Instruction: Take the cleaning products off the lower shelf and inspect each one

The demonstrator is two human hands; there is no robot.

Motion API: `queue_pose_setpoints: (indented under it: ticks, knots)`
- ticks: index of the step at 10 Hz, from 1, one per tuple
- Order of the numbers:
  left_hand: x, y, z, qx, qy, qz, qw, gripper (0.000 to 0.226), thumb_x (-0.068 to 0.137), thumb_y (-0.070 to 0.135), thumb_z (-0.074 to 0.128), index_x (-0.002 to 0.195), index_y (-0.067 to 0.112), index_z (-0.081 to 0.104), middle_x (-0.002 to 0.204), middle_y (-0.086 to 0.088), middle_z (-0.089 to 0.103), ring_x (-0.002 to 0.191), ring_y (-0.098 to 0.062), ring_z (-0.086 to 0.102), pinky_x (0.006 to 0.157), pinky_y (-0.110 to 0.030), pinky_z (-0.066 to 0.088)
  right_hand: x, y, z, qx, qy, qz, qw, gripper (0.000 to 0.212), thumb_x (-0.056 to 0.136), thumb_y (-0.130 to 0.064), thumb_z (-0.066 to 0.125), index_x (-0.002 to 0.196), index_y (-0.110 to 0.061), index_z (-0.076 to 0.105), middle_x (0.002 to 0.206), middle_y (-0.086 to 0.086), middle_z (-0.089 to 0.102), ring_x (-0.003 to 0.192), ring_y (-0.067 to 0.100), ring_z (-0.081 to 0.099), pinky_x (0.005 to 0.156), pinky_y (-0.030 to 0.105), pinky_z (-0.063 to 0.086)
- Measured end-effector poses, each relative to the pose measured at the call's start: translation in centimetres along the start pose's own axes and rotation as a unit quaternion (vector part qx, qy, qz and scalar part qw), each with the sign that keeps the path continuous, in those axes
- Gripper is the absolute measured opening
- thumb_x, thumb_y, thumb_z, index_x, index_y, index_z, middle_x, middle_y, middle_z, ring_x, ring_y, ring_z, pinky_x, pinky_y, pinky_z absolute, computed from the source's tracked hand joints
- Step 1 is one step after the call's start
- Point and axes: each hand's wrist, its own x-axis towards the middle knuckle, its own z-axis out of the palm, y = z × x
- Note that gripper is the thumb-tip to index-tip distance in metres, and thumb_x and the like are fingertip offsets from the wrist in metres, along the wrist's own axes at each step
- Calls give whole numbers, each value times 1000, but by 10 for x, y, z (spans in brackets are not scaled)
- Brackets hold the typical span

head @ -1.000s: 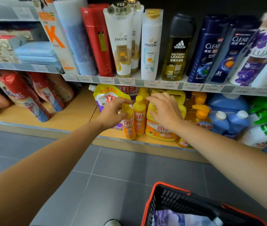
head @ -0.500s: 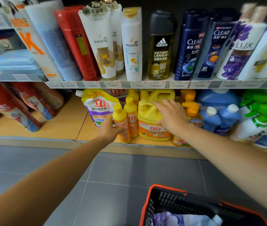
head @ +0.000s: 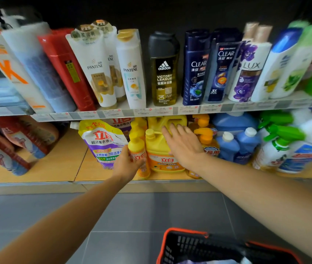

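I get a single head-worn view, wide-angle, facing forward and down, close to the lower shelf [head: 56, 164] at twelve o'clock, with the basket [head: 189, 244] rim at six.

A pale wooden lower shelf [head: 56, 168] is carrying the cleaning products. Near its front edge a small yellow plastic bottle [head: 139, 147] is standing upright, and the left hand [head: 126, 164] is gripping it around the body. Just left of the grip, a purple, white and yellow refill pouch [head: 102, 143] is leaning. Touching the gripped bottle on its right, a large yellow handled jug [head: 159, 149] is standing. Further right of the grip, orange pump bottles [head: 205, 135], blue white-capped bottles [head: 227, 149] and white spray bottles with green triggers [head: 273, 149] are standing in turn. Well left of the grip, red packs [head: 8, 149] are lying tilted. Above the grip, a grey upper shelf edged with price tags [head: 151, 111] is holding upright shampoo bottles [head: 130, 73]. Below the grip, a grey tiled floor [head: 113, 216] is spreading out.
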Motion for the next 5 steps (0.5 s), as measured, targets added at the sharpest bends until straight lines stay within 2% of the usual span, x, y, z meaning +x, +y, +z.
queue_pose_setpoints:
  ticks: [1, 2, 3, 4, 5]
  knots:
    - [-2, 2, -5, -8, -14, -25, 1000, 56, 82, 31, 82, 125, 29, 46, 117, 7, 60, 103, -14, 60, 87, -36, 54, -9, 5, -5, 53, -2, -14, 999, 102, 89, -29, 75, 159, -11, 3, 165, 19, 13, 149, 37, 23, 121, 45, 27]
    - [-12, 10, -18, 8, 2, -36, 999, 69, 79, 32, 85, 135, 20, 47, 119, 3, 60, 103, -19, 64, 91, -44, 59, -31, 15, -14, 122, 24, -40, 991, 89, 91, -33, 71, 158, -15, 16, 166, 13, 17, 150, 31, 22, 118, 42, 28]
    - [-32, 33, -38, 16, 56, -11, 998, 62, 78, 31, 86, 128, 19, 50, 116, 1, 61, 91, -13, 66, 66, -29, 58, -61, 34, -25, 199, 41, -27, 979, 74, 90, -38, 71, 152, -17, 36, 160, 8, 33, 144, 28, 33, 115, 43, 33]
    - [-54, 64, -55, 5, 38, 36, 999, 45, 83, 26, 83, 120, 18, 58, 107, 3, 66, 86, -9, 67, 57, -21, 54, -97, 58, -37, 274, 43, 13, 961, 66, 88, -38, 73, 146, -18, 48, 153, 2, 43, 138, 24, 39, 113, 40, 36]
    - [-78, 106, -67, 27, -4, 88, 996, 23, 86, 18, 80, 106, 14, 69, 98, -4, 72, 91, -18, 70, 80, -35, 60, -126, 92, -48, 309, 34, 62, 948, 51, 86, -32, 76, 133, -21, 62, 140, 0, 55, 127, 24, 48, 105, 38, 39]
